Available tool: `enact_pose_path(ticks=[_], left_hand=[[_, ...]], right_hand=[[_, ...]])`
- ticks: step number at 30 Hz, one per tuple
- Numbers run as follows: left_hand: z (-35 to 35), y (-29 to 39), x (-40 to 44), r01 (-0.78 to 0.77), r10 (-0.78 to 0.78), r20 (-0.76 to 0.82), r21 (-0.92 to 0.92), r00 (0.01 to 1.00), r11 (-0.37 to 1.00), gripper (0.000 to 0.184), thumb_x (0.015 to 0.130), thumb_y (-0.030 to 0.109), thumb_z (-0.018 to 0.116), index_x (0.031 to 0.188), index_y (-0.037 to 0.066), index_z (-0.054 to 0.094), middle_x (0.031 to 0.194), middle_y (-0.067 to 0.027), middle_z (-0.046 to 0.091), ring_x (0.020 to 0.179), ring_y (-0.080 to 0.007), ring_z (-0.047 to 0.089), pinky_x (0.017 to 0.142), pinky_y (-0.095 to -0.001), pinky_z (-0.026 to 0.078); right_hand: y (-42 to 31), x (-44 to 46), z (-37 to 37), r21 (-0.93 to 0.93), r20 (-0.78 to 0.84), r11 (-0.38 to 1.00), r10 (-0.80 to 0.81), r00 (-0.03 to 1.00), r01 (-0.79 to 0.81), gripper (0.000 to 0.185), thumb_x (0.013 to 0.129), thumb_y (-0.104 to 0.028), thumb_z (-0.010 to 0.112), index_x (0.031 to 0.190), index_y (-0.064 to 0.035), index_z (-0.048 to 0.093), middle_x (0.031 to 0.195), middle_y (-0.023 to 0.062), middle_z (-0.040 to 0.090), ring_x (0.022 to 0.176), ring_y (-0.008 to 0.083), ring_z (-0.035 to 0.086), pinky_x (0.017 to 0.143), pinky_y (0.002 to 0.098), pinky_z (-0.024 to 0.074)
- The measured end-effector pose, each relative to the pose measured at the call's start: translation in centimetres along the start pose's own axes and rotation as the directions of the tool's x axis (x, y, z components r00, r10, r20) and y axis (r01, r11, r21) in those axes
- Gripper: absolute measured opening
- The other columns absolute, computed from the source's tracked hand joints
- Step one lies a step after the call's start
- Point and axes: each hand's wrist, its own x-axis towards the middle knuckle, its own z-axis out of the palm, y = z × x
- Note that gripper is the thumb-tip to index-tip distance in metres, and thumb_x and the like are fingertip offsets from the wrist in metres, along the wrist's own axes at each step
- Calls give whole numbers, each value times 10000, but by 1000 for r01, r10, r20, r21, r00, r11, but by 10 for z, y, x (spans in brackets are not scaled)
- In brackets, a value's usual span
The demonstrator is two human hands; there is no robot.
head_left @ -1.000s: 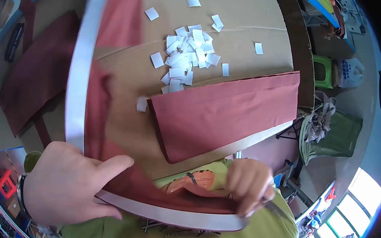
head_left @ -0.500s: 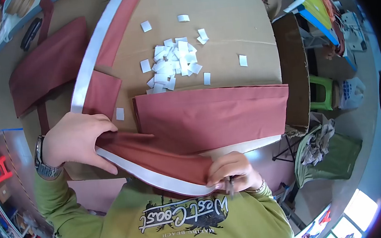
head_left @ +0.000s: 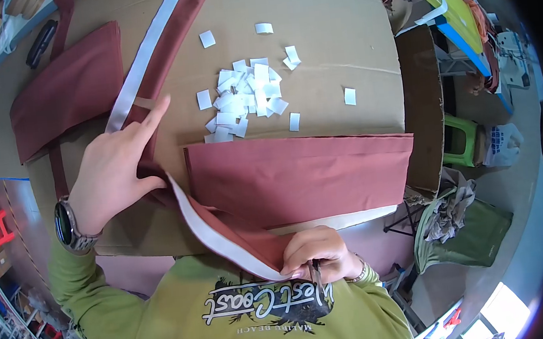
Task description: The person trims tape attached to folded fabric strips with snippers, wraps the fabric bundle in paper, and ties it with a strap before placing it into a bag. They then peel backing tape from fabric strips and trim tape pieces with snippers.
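Observation:
A long maroon cloth strip with a white band [head_left: 209, 235] runs from the top edge, past my left hand, to my right hand. My left hand [head_left: 109, 169] lies over the strip at the left, index finger and thumb spread apart. In front of the shirt, my right hand [head_left: 318, 251] pinches the strip's lower end. A small dark metal tool [head_left: 316, 273] sticks out below its fingers; its type is unclear. Between and beyond the hands lies a folded maroon cloth [head_left: 301, 176]. A pile of small white pieces [head_left: 247, 90] sits behind it.
Cardboard [head_left: 330, 26] covers the work surface. Another maroon cloth piece [head_left: 71, 91] and a black object [head_left: 42, 44] lie at the left. An open cardboard box [head_left: 422, 109], a green stool [head_left: 461, 138] and a green chair [head_left: 471, 235] stand at the right.
My left hand has opened and shifted up, its index finger now stretched out. The strip between the hands has slackened and bent. My right hand has moved slightly left, still pinching the end.

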Motion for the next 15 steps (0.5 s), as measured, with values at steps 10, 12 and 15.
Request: enact_pose_path(ticks=[10, 12, 15], left_hand=[[-35, 26, -75, -66, 69, -3, 250, 998, 966, 291, 523, 66, 662, 769, 74, 507, 665, -67, 553, 647, -226, 514, 796, -343, 354], [-55, 43, -95, -137, 119, 103, 185, 987, 973, 300, 538, 84, 675, 794, 69, 519, 676, -72, 556, 670, -225, 526, 826, -354, 355], [-56, 42, -83, -289, 274, 263, 17, 925, 957, 323, 564, 113, 694, 841, 60, 537, 706, -80, 563, 704, -224, 543, 861, -365, 358]], right_hand=[[0, -38, -15, 162, 157, 967, -221, 963, 195, 25, 713, -23, 619, 701, -40, 633, 718, 61, 611, 528, 122, 486, 446, 225, 372], [-1, -55, -21, 217, 23, 941, -270, 962, 259, 26, 715, -30, 622, 693, -41, 630, 706, 67, 605, 516, 118, 469, 426, 221, 346], [-2, -76, -16, 204, -538, 911, -203, 818, 360, 85, 741, -56, 606, 658, -43, 612, 661, 71, 573, 502, 112, 438, 400, 214, 298]])
